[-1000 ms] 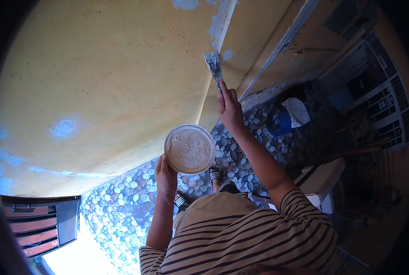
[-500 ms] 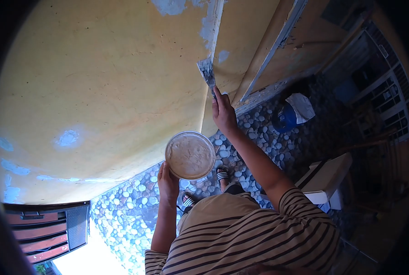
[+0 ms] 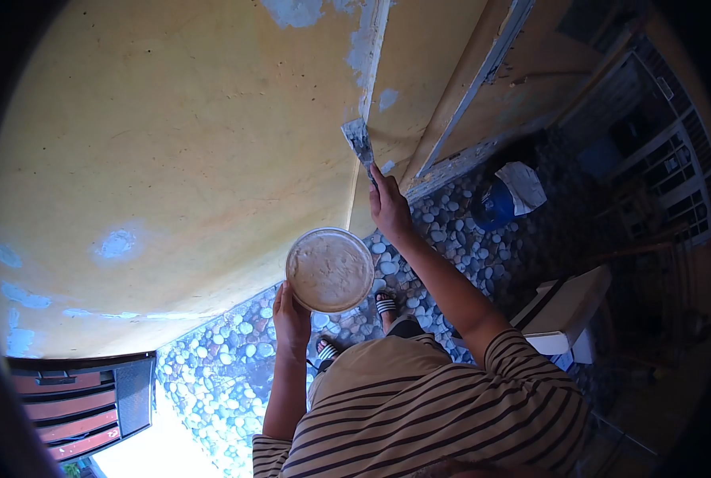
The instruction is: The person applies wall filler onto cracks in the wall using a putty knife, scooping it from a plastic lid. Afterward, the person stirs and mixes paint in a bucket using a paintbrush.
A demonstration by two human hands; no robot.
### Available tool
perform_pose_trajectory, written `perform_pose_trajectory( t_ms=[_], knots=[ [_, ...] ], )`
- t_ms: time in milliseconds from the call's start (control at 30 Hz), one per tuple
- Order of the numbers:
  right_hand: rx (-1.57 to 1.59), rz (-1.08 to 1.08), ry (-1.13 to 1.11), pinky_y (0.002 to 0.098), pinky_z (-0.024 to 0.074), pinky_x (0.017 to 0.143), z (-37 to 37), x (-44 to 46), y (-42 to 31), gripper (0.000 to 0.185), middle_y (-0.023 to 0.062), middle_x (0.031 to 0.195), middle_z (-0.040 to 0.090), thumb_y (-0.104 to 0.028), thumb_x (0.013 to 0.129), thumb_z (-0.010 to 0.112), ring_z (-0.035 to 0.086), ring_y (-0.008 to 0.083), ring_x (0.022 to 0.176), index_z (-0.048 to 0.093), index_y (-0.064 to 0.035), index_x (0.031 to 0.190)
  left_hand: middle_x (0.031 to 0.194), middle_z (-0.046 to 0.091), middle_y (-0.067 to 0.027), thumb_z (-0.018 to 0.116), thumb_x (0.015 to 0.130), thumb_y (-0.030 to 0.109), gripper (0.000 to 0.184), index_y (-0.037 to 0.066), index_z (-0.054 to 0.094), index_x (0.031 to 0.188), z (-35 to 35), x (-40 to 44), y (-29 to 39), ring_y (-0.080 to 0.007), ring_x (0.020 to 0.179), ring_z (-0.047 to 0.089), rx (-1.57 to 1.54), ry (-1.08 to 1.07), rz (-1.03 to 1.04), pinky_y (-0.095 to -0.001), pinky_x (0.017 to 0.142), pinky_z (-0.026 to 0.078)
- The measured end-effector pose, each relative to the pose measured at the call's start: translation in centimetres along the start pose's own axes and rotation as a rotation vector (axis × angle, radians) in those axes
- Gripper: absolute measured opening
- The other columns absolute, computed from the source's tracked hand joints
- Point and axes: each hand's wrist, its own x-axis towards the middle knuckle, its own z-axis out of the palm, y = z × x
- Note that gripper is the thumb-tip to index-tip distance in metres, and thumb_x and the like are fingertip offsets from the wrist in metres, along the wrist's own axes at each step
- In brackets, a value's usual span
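My right hand (image 3: pixel 390 204) is closed round the handle of a putty knife (image 3: pixel 359 143). The knife's broad, smeared blade lies at the corner edge of the yellow wall (image 3: pixel 212 143), just below a strip of whitish filler (image 3: pixel 375 60). In my left hand (image 3: pixel 292 320) is a round lid (image 3: pixel 329 270), gripped at its lower left rim. Beige putty with a rough surface covers the inside of the lid. Whether the blade touches the wall or hovers just off it, I cannot tell.
Pale filler patches (image 3: pixel 117 244) dot the wall. Underfoot is a pebble-patterned floor (image 3: pixel 236 350). A blue bucket (image 3: pixel 492 205) with a whitish sheet stands by the wall at right. Nearer on the right is a cream box-shaped object (image 3: pixel 564 311); a red slatted gate (image 3: pixel 69 402) is at lower left.
The putty knife and my right hand have moved a little way down along the wall's corner edge. My left hand and the lid have stayed almost in place.
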Motion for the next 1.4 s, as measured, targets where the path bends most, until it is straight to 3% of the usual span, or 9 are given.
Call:
perform_pose_trajectory(
  t_ms=[100, 200, 600, 700, 800, 900, 1167, 1200, 1400],
  knots=[
    [0.030, -0.008, 0.027, 0.0457, 0.0530, 0.064, -1.1, -0.3, -0.2, 0.050, 0.0172, 0.095, 0.055, -0.012, 0.098, 0.055, 0.062, 0.0364, 0.078, 0.043, -0.0103, 0.146, 0.118, 0.065, -0.0119, 0.043, 0.107, 0.022, 0.034, -0.003, 0.056, 0.125, -1.0, 0.2, -0.3, -0.0191, 0.107, 0.064, 0.167, -0.084, 0.127, -0.0321, 0.090, 0.053],
    [-0.008, -0.056, 0.055, 0.0429, 0.0513, 0.072, -3.6, 2.1, -0.9, 0.046, 0.0174, 0.096, 0.056, -0.009, 0.099, 0.054, 0.061, 0.0365, 0.083, 0.047, -0.0090, 0.145, 0.120, 0.064, -0.0122, 0.042, 0.107, 0.021, 0.034, -0.003, 0.056, 0.126, -0.4, 0.1, 0.5, -0.0185, 0.110, 0.062, -0.023, 0.042, 0.006, -0.0320, 0.094, 0.051],
    [-0.082, 0.004, -0.052, 0.0426, 0.0537, 0.068, -4.3, -0.9, 1.7, 0.045, 0.0155, 0.097, 0.059, -0.012, 0.099, 0.056, 0.064, 0.0352, 0.078, 0.049, -0.0140, 0.144, 0.140, 0.053, -0.0185, 0.034, 0.108, 0.024, 0.046, -0.008, 0.045, 0.139, -4.9, -0.7, 3.2, -0.0256, 0.131, 0.051, 0.035, 0.083, 0.165, -0.0409, 0.114, 0.037],
    [0.012, -0.103, 0.046, 0.0352, 0.0522, 0.066, -5.7, 0.1, 1.4, 0.042, 0.0099, 0.090, 0.060, -0.013, 0.100, 0.057, 0.062, 0.0248, 0.072, 0.050, -0.0084, 0.141, 0.136, 0.055, -0.0184, 0.036, 0.108, 0.022, 0.043, -0.009, 0.048, 0.134, -5.3, -1.0, 2.9, -0.0256, 0.127, 0.053, -0.002, 0.099, 0.184, -0.0414, 0.111, 0.039],
    [0.475, 0.256, -0.082, 0.0279, 0.0428, 0.053, -6.0, 0.8, 1.2, 0.034, 0.0022, 0.069, 0.055, -0.022, 0.102, 0.058, 0.050, 0.0086, 0.059, 0.054, -0.0051, 0.131, 0.135, 0.056, -0.0184, 0.036, 0.108, 0.022, 0.042, -0.008, 0.049, 0.134, -5.0, -0.9, 3.0, -0.0256, 0.127, 0.053, -0.038, 0.106, 0.166, -0.0414, 0.111, 0.039],
    [0.705, 0.401, -0.260, 0.0274, 0.0443, 0.056, -7.9, 2.8, 0.7, 0.030, 0.0013, 0.073, 0.058, -0.020, 0.104, 0.055, 0.051, 0.0084, 0.060, 0.055, -0.0040, 0.130, 0.134, 0.056, -0.0183, 0.038, 0.108, 0.023, 0.042, -0.008, 0.049, 0.133, -4.8, -0.7, 3.0, -0.0256, 0.126, 0.054, -0.048, 0.108, 0.148, -0.0412, 0.110, 0.040],
    [0.223, 0.206, -0.351, 0.0239, 0.0453, 0.060, -12.0, 9.8, 3.0, 0.031, 0.0000, 0.073, 0.060, -0.027, 0.104, 0.056, 0.052, 0.0067, 0.062, 0.063, -0.0008, 0.119, 0.138, 0.053, -0.0192, 0.036, 0.108, 0.025, 0.046, -0.009, 0.046, 0.138, -5.3, -0.6, 2.8, -0.0247, 0.130, 0.051, -0.038, 0.079, 0.112, -0.0401, 0.112, 0.038],
    [0.221, 0.230, -0.351, 0.0278, 0.0476, 0.063, -12.6, 10.6, 3.1, 0.036, 0.0039, 0.068, 0.060, -0.035, 0.102, 0.057, 0.057, 0.0108, 0.063, 0.065, -0.0018, 0.114, 0.138, 0.053, -0.0194, 0.036, 0.108, 0.025, 0.046, -0.009, 0.045, 0.138, -5.4, -0.5, 2.7, -0.0248, 0.130, 0.051, -0.047, 0.068, 0.111, -0.0401, 0.112, 0.038],
    [0.144, 0.231, -0.402, 0.0293, 0.0473, 0.061, -16.1, 12.3, 3.2, 0.031, 0.0029, 0.067, 0.059, -0.029, 0.101, 0.059, 0.055, 0.0105, 0.062, 0.068, -0.0009, 0.110, 0.131, 0.058, -0.0178, 0.040, 0.108, 0.021, 0.039, -0.007, 0.050, 0.133, -4.8, -0.8, 2.7, -0.0241, 0.123, 0.056, -0.081, 0.103, 0.120, -0.0393, 0.106, 0.045]
  ],
)
